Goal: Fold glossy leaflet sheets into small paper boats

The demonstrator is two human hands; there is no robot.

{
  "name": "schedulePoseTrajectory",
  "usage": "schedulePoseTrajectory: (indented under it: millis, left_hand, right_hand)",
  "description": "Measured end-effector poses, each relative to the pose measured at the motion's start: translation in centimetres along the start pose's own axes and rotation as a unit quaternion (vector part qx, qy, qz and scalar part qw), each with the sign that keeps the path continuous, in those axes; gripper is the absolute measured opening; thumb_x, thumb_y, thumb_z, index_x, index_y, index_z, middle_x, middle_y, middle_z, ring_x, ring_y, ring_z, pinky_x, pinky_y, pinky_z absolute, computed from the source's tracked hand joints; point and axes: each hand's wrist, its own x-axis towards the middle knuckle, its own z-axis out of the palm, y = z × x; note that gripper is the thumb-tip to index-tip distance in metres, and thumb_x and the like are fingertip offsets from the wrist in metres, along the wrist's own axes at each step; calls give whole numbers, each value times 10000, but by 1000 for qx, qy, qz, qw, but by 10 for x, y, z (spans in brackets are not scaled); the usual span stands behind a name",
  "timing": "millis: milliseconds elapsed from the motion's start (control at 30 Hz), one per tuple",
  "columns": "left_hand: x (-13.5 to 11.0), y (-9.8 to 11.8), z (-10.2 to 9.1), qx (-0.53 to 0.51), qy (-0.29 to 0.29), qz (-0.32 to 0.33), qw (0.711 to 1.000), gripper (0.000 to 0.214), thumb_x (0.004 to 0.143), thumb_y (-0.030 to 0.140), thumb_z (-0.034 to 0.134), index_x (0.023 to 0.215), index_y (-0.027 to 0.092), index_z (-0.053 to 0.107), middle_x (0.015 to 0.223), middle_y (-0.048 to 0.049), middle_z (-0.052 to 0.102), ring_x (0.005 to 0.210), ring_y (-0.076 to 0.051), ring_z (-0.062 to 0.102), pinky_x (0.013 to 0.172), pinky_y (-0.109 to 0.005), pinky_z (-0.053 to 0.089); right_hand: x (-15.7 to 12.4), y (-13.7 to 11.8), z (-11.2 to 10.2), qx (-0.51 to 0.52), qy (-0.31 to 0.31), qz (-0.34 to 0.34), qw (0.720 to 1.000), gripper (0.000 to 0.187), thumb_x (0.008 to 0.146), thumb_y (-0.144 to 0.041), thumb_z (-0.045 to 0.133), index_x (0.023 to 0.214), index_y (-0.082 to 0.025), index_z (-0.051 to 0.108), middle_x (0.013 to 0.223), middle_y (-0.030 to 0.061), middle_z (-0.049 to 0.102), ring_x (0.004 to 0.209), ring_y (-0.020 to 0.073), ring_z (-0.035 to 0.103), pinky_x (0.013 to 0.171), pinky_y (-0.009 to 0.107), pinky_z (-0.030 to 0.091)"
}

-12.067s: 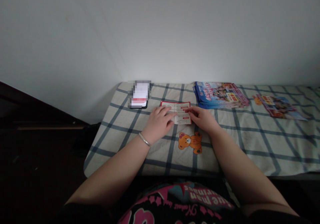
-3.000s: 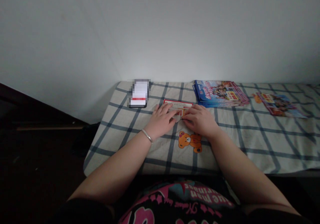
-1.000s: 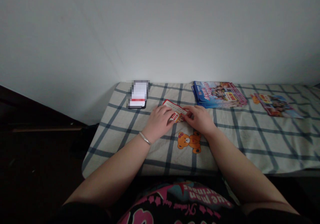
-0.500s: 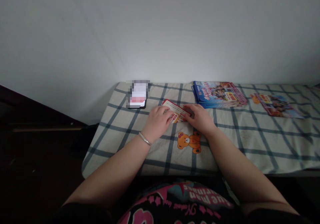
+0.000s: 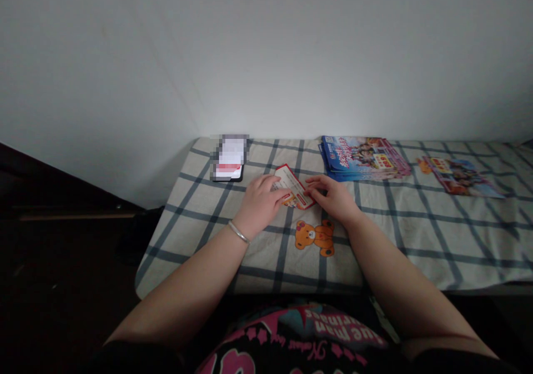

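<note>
Between my two hands, low over the checked cloth, is a folded paper leaflet [image 5: 295, 187] with a red edge, a pale printed face and orange pictures along its near side. My left hand [image 5: 259, 200] grips its left side, thumb on top and the other fingers bent over the far edge. At the right corner, my right hand [image 5: 332, 197] pinches the paper between thumb and fingertips. The leaflet lies tilted, its far corner pointing up and left. Whether its underside touches the cloth is hidden.
A phone [image 5: 230, 158] with a lit, blurred screen lies at the back left. A pile of blue and pink flyers [image 5: 362, 158] stands by the wall, with another flyer [image 5: 464, 176] further right. The checked tablecloth [image 5: 195, 235] bears a printed bear and ends at a rounded left corner.
The leaflet has turned clockwise between my hands, and more of its printed face shows. My right fingers have shifted slightly along its right edge. Phone and flyers stay put.
</note>
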Motion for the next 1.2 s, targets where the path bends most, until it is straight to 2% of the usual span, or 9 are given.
schedulePoseTrajectory:
  millis: [67, 300, 533, 700, 800, 900, 1033, 1100, 1200]
  left_hand:
    - [-1, 2, -1, 4, 0, -7, 1000, 259, 938, 237, 548, 1137, 293, 703, 1279, -67, 577, 1173, -268, 493, 1013, -467, 443]
    - [-5, 11, -4, 4, -14, -12, 1000, 385, 869, 353, 665, 1229, 224, 624, 1284, -91, 573, 1178, -306, 486, 993, -489, 456]
    - [5, -13, 14, -56, -13, 61, 997, 282, 903, 256, 631, 1179, 233, 682, 1291, -101, 567, 1220, -252, 500, 1049, -448, 455]
    - [3, -15, 5, 19, 17, -9, 1000, 330, 906, 139, 564, 1135, 326, 712, 1303, -52, 566, 1177, -253, 494, 1018, -465, 460]
    - [0, -2, -3, 32, 19, -36, 999, 239, 907, 275, 596, 1115, 267, 711, 1284, -86, 579, 1131, -283, 506, 978, -473, 470]
    - [-3, 13, -5, 24, 0, -43, 999, 383, 851, 418, 662, 1150, 179, 645, 1262, -131, 575, 1165, -320, 495, 998, -496, 452]
    - [-3, 21, 1, -2, 12, -38, 999, 545, 790, 468, 710, 1210, 154, 560, 1311, -152, 529, 1255, -335, 455, 1079, -507, 401]
    - [0, 20, 6, -18, 15, -31, 999, 521, 792, 431, 704, 1197, 140, 555, 1315, -158, 517, 1279, -336, 446, 1105, -499, 390]
    - [4, 15, 11, -43, 23, -40, 998, 340, 788, 228, 646, 1112, 147, 579, 1248, -139, 549, 1249, -308, 488, 1095, -480, 421]
  right_hand:
    - [-1, -2, 0, -5, -6, -3, 1000, 234, 862, -213, 562, 1084, -217, 633, 873, 32, 761, 799, 188, 713, 770, 354, 554]
    - [2, 2, -1, -114, 58, -49, 991, 247, 843, -219, 602, 1085, -202, 650, 1049, 71, 738, 1060, 246, 629, 960, 457, 490]
    - [1, -1, 4, -46, 13, -43, 998, 314, 844, -170, 564, 1147, -235, 611, 1140, 58, 718, 1092, 217, 656, 983, 425, 497]
    - [0, -1, 3, 42, -16, 26, 999, 266, 860, -218, 562, 1126, -226, 568, 1015, 53, 761, 925, 209, 718, 880, 416, 543]
    - [0, 3, 4, 81, -37, 27, 996, 274, 862, -229, 559, 1136, -226, 549, 1000, 53, 763, 943, 211, 719, 901, 425, 534]
    - [1, 6, 5, 92, -30, 24, 995, 253, 871, -238, 538, 1123, -225, 553, 992, 52, 760, 944, 203, 713, 902, 421, 532]
    - [3, 7, 6, 40, 7, -16, 999, 266, 846, -215, 538, 1109, -221, 580, 1075, 66, 729, 1014, 208, 676, 938, 426, 515]
    - [4, 8, 6, -11, 36, -40, 999, 289, 825, -204, 552, 1109, -219, 602, 1139, 80, 701, 1082, 227, 639, 978, 448, 489]
    - [3, 10, 5, -65, 58, -55, 995, 327, 815, -212, 564, 1139, -213, 615, 1163, 96, 682, 1110, 253, 608, 992, 477, 471]
